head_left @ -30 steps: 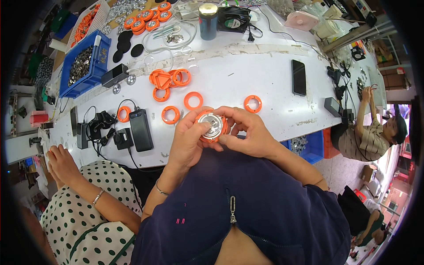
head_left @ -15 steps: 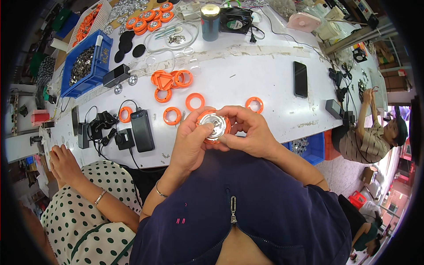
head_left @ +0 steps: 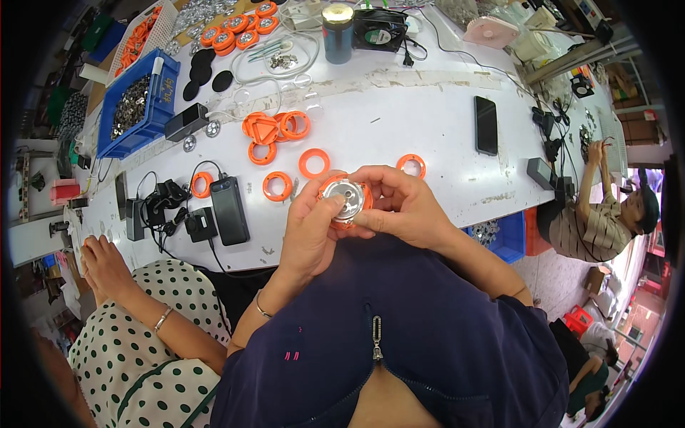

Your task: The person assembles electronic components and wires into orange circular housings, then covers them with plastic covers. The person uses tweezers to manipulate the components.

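Just above the near table edge I hold a round orange lamp housing (head_left: 349,194) with a shiny silver reflector set inside its rim. My left hand (head_left: 308,227) is closed around its left side, with the thumb lying on the silver face. On the other side, my right hand (head_left: 408,208) grips the rim between thumb and fingers. The underside of the housing is hidden by my fingers. Beyond my hands lie loose orange rings: one ring (head_left: 314,150) straight ahead, another ring (head_left: 277,175) to the left and a third ring (head_left: 411,155) to the right.
Orange parts (head_left: 261,128) lie farther off, left of a black phone (head_left: 486,125). A blue bin (head_left: 171,87) of metal pieces, a black power bank (head_left: 230,211) and cables occupy the left. A dark jar (head_left: 337,44) stands behind. Co-workers sit left and right.
My right thumb has shifted slightly down along the rim and the right hand has risen a little. The housing stays in both hands; the silver face catches the light differently.
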`<action>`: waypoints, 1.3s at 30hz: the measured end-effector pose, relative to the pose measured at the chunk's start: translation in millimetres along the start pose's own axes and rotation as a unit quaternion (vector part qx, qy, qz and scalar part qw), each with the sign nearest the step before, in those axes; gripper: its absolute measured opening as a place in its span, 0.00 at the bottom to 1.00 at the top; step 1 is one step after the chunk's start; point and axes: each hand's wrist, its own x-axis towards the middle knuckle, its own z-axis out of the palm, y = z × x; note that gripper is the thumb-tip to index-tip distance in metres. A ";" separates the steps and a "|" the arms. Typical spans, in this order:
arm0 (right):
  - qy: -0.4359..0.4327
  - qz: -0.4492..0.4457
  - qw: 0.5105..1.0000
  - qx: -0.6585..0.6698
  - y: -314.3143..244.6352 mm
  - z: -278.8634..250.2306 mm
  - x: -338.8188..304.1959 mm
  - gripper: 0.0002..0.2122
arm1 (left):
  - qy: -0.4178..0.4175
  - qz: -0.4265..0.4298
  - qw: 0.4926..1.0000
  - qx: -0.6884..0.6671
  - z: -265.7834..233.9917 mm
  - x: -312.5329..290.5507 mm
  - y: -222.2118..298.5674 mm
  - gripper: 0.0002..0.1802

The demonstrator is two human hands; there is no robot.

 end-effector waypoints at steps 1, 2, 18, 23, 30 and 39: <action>0.000 0.000 1.000 0.000 -0.3 1.4 -1.1 0.22 | 0.000 0.000 1.000 0.000 0.0 0.2 0.0 0.18; 0.000 -0.005 1.000 0.009 -0.4 3.1 -2.0 0.22 | -0.001 0.004 1.000 -0.002 -0.1 0.6 0.2 0.18; 0.004 -0.017 1.000 0.008 7.2 8.2 1.4 0.22 | 0.022 0.005 1.000 0.016 -2.7 -3.0 -3.7 0.23; -0.001 0.005 0.999 0.044 3.0 11.1 0.8 0.21 | 0.031 0.018 0.999 0.012 -7.1 -0.3 -10.3 0.23; 0.003 -0.022 0.999 0.042 8.2 7.7 2.7 0.18 | 0.016 0.016 1.000 -0.006 -4.0 0.9 -5.9 0.23; 0.012 -0.041 0.998 0.051 8.0 13.5 -0.7 0.17 | 0.013 0.029 1.000 0.003 -6.9 -0.1 -8.6 0.24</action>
